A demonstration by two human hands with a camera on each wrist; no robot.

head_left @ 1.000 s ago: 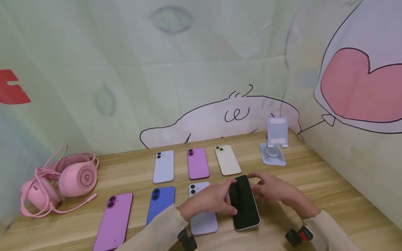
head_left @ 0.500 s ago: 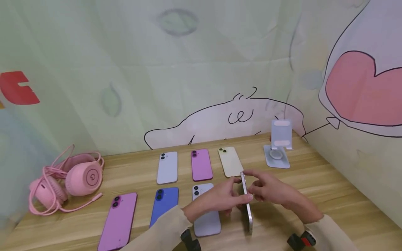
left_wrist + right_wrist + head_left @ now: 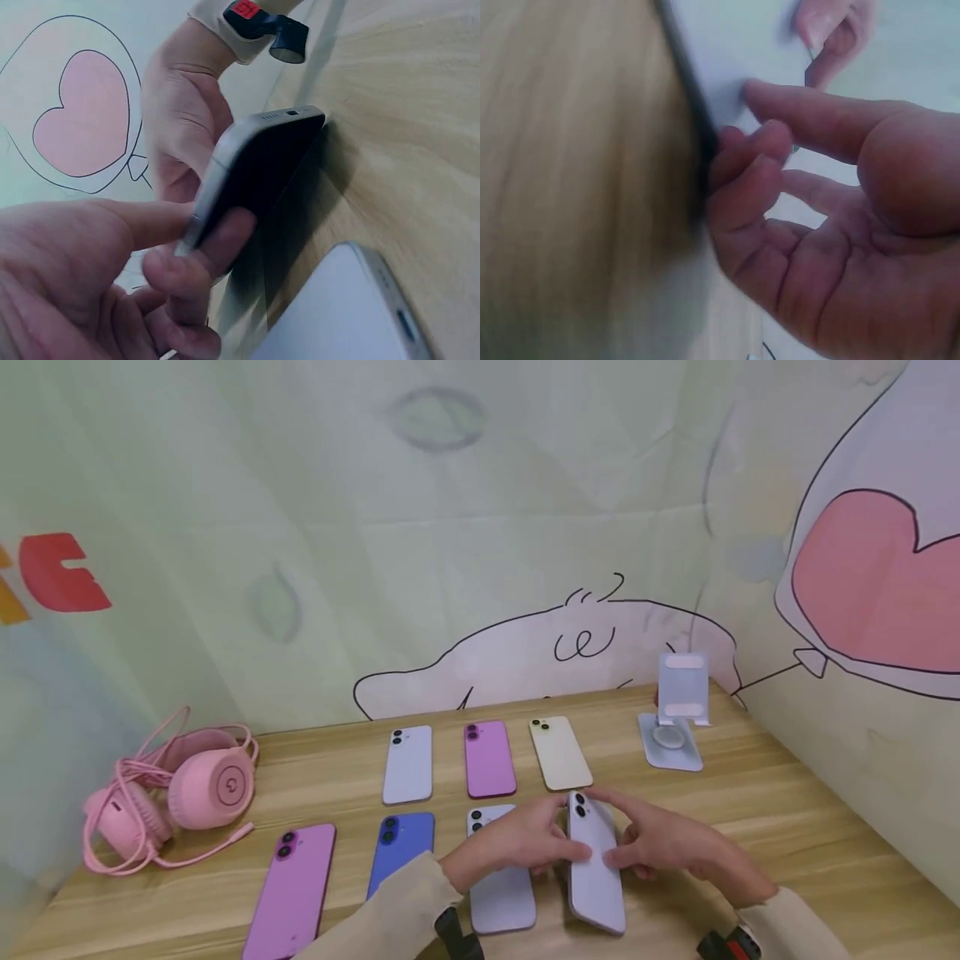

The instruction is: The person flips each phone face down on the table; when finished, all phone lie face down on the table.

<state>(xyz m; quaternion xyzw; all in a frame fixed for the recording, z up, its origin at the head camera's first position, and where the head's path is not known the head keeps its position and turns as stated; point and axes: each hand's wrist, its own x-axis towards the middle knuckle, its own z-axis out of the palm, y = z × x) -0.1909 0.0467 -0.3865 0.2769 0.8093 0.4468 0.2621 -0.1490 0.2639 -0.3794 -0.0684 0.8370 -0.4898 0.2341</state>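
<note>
Just above the wooden table point(image 3: 720, 877), a pale lavender phone point(image 3: 597, 893) is held at a tilt, its camera side up in the head view. My left hand point(image 3: 528, 835) pinches its left edge, thumb on the back and fingers under the dark screen, as the left wrist view shows. From the other side my right hand point(image 3: 671, 839) holds it, with the thumb on the back and the other fingers curled at the edge. Beside it, a second pale lavender phone point(image 3: 504, 902) lies back up, partly covered by my left hand.
Blue point(image 3: 397, 852) and pink point(image 3: 294, 893) phones lie to the left. Behind stand-in rows lie white point(image 3: 408, 768), pink point(image 3: 490, 760) and cream point(image 3: 561, 756) phones. Pink headphones point(image 3: 217, 789) sit far left; a pale blue phone stand point(image 3: 683, 689) is at back right.
The held phone has turned over from screen up, through standing on edge, to back up. The right thumb now presses its back. The view has shifted slightly.
</note>
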